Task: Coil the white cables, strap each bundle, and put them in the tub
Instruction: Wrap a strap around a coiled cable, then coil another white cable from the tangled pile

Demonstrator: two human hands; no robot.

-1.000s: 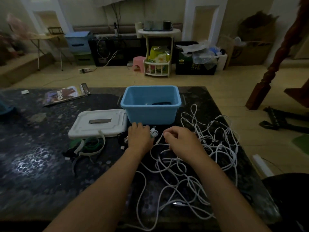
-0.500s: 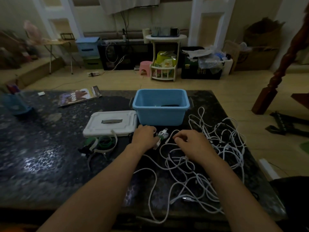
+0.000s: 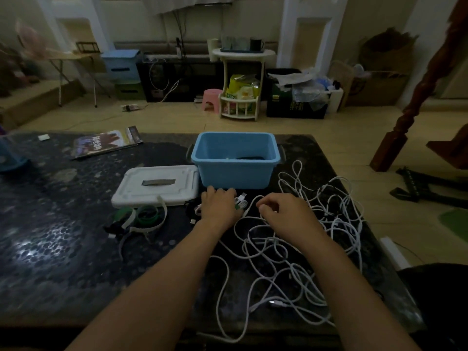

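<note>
left hand (image 3: pixel 219 207) fingers curled down over a small coiled white bundle (image 3: pixel 241 201), pinning it just in front of the blue tub (image 3: pixel 236 171). right hand (image 3: pixel 285 214) pinches a strand running from the loose white cables (image 3: pixel 291 252) tangled on the dark table (image 3: pixel 63 249). step looks like coiling (early; most cable still loose). next needs a strap from the green and white pile (image 3: pixel 141 216) beside the white lid (image 3: pixel 157 186).
</note>
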